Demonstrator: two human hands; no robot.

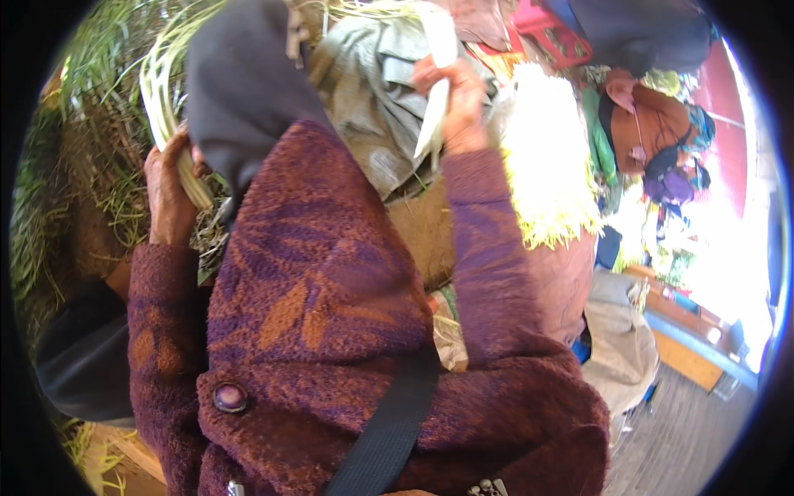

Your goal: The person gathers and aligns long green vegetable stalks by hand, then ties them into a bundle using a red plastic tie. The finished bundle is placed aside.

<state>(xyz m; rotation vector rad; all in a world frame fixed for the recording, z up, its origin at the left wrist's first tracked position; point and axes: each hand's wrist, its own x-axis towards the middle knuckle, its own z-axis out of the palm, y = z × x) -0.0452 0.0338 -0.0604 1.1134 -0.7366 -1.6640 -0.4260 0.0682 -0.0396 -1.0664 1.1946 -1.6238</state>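
Note:
At the left of the head view, my left hand (170, 192) is closed round a bundle of long pale-green stalks (162, 105), whose cut-looking ends stick out below the fingers and whose thin tops arch upward. My right hand (459, 102), slightly blurred, grips a whitish bundle or strip (438, 37) that runs above and below the fist; what it is exactly cannot be told. Under the right hand lies a crumpled grey-green woven sack (372, 93). Just right of it stands a large, overexposed white bundle with yellow-green fringed ends (546, 161).
Heaped grassy greens (93, 136) fill the left side. A red plastic crate (552, 34) stands at the upper right, near a person in dark clothing (639, 31). Other people (645, 130) are farther right. A beige sack (620, 353) rests beside the plank floor (676, 434).

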